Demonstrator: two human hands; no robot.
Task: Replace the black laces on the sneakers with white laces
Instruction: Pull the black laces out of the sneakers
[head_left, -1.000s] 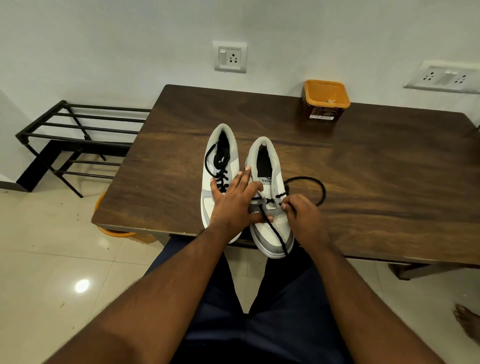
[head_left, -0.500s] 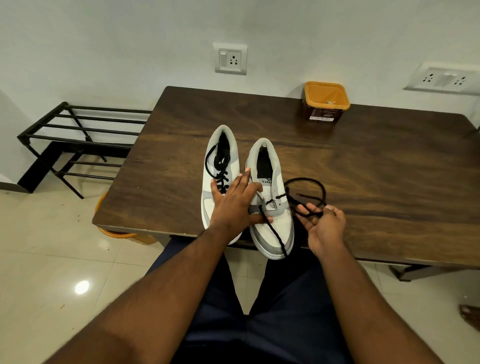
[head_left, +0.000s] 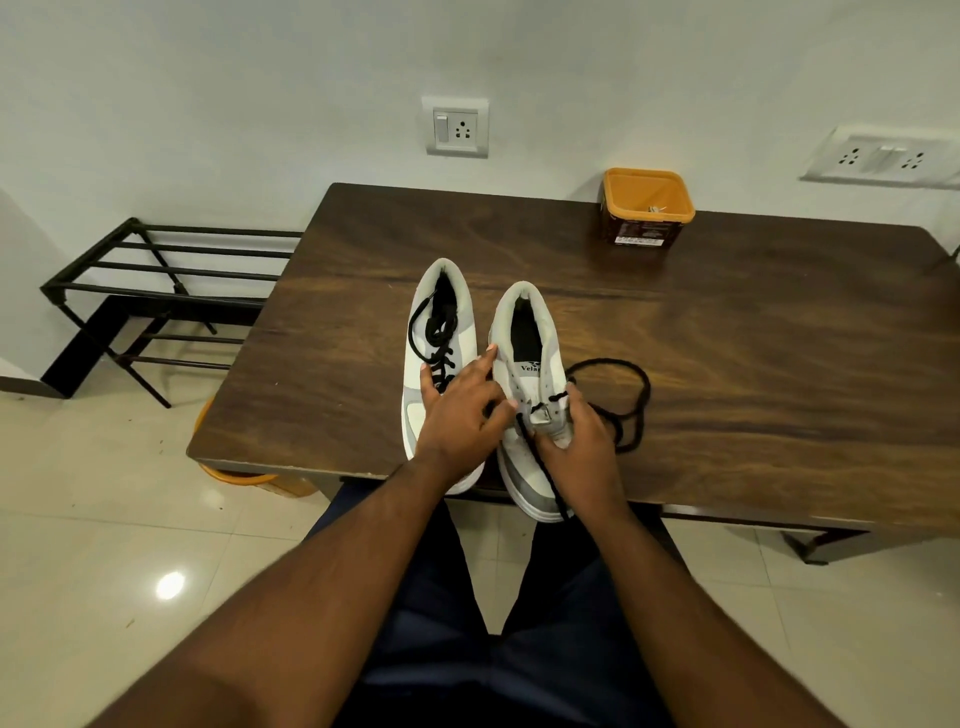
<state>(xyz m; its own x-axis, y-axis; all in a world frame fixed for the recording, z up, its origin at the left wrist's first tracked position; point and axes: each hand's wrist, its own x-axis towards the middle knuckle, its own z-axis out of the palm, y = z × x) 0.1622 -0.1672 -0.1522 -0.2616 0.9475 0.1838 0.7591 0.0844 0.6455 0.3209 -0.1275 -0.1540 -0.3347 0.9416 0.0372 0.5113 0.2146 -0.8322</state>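
Currently unlacing: my left hand (head_left: 457, 410) rests flat, steadying the right sneaker (head_left: 532, 395); right hand (head_left: 582, 447) grip pinches its black lace (head_left: 631, 410); next, pull it free.

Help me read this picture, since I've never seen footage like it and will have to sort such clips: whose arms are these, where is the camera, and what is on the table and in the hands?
No machine here: a person wears a camera on the head, looking forward and down, so the arms are their own. On the brown table stand two white and grey sneakers. The left sneaker is still laced in black. The right sneaker is partly unlaced; its black lace lies looped on the table beside it. The left hand rests across both shoes, steadying them. The right hand is at the right sneaker's eyelets; whether it pinches the lace is unclear. An orange tub stands at the far edge. No white laces are identifiable.
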